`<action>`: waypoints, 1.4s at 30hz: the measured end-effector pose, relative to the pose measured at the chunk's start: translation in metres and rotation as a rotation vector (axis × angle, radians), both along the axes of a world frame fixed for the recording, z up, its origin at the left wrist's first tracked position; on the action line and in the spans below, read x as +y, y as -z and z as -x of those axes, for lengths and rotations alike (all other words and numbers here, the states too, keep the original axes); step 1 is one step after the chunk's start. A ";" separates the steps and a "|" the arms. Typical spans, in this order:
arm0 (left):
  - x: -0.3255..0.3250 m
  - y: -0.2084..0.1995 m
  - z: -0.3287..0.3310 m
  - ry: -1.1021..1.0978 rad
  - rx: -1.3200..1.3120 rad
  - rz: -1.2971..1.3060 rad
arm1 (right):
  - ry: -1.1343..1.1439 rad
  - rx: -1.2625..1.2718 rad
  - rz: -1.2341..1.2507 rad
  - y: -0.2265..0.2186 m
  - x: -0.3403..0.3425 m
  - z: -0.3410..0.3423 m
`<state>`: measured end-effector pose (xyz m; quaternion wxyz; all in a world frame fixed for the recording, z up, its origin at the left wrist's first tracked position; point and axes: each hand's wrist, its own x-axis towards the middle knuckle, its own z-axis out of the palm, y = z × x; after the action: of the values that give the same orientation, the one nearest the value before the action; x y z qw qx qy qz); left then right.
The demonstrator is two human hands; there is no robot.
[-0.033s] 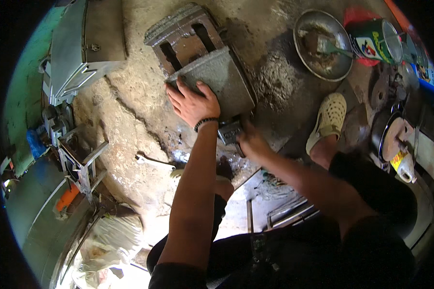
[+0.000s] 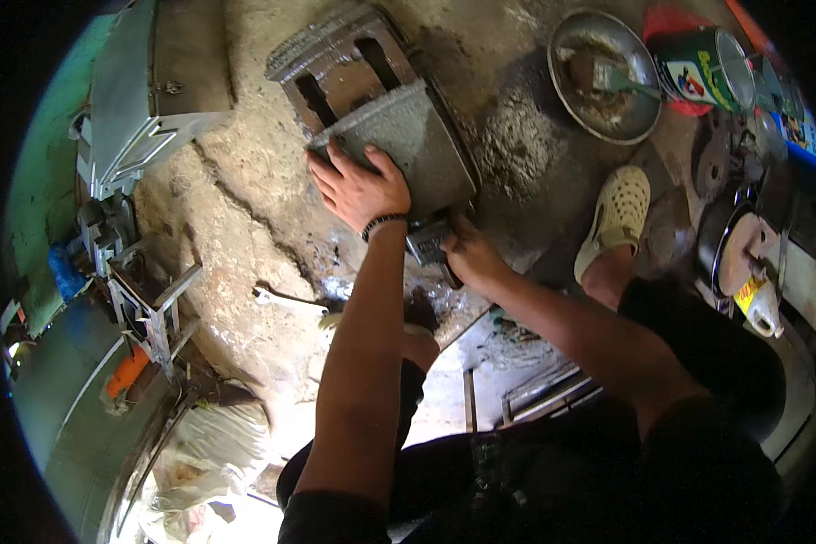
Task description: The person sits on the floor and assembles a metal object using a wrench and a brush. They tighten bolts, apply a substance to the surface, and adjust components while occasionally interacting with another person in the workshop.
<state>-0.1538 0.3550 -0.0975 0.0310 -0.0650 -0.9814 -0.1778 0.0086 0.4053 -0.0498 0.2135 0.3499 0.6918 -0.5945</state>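
A heavy grey metal casting (image 2: pixel 394 136) with two long slots lies on the floor, its flat plate face toward me. My left hand (image 2: pixel 365 189) lies on that plate with fingers spread and pressing nothing between them. At the plate's near edge, my right hand (image 2: pixel 473 257) is closed around a dark rectangular metal block (image 2: pixel 429 239). The block sits against or just beside the casting; whether they touch is hard to tell. My right fingertips are partly in shadow. A combination wrench (image 2: pixel 290 300) lies on the floor left of my left forearm.
A pan (image 2: pixel 646 116) with a green-handled brush (image 2: pixel 624 83) stands at the far right, beside a green can (image 2: pixel 730 71). Grey powder (image 2: pixel 520 150) is heaped right of the casting. A metal cabinet (image 2: pixel 122 100) stands at left. My clog-shod foot (image 2: pixel 618 213) is at right.
The whole view has shifted very slightly, and the things sit a little up and left. Both hands keep their places on the casting and the block.
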 end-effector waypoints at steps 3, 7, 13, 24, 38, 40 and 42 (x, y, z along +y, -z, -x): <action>0.001 0.004 0.011 0.022 0.068 -0.024 | 0.005 0.352 -0.434 0.013 -0.027 -0.028; -0.003 0.001 0.009 0.007 0.037 -0.004 | 0.033 -0.012 0.110 -0.009 0.006 0.019; -0.001 0.002 0.009 0.001 0.019 0.008 | 0.045 0.083 0.000 0.017 -0.005 0.010; 0.001 0.002 0.009 0.005 0.012 -0.004 | -0.023 0.187 -0.345 0.001 -0.038 -0.007; -0.002 0.002 0.009 0.010 0.031 0.005 | 0.088 0.049 0.003 -0.018 -0.003 0.016; -0.001 0.000 0.009 0.005 0.026 0.002 | 0.204 0.152 -0.038 -0.005 -0.007 0.014; 0.004 -0.002 0.009 0.007 -0.001 -0.014 | 0.163 0.279 -0.341 0.006 -0.030 -0.009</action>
<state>-0.1630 0.3589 -0.0955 0.0302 -0.0682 -0.9800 -0.1846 0.0177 0.3756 -0.0556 0.0051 0.3500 0.7745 -0.5269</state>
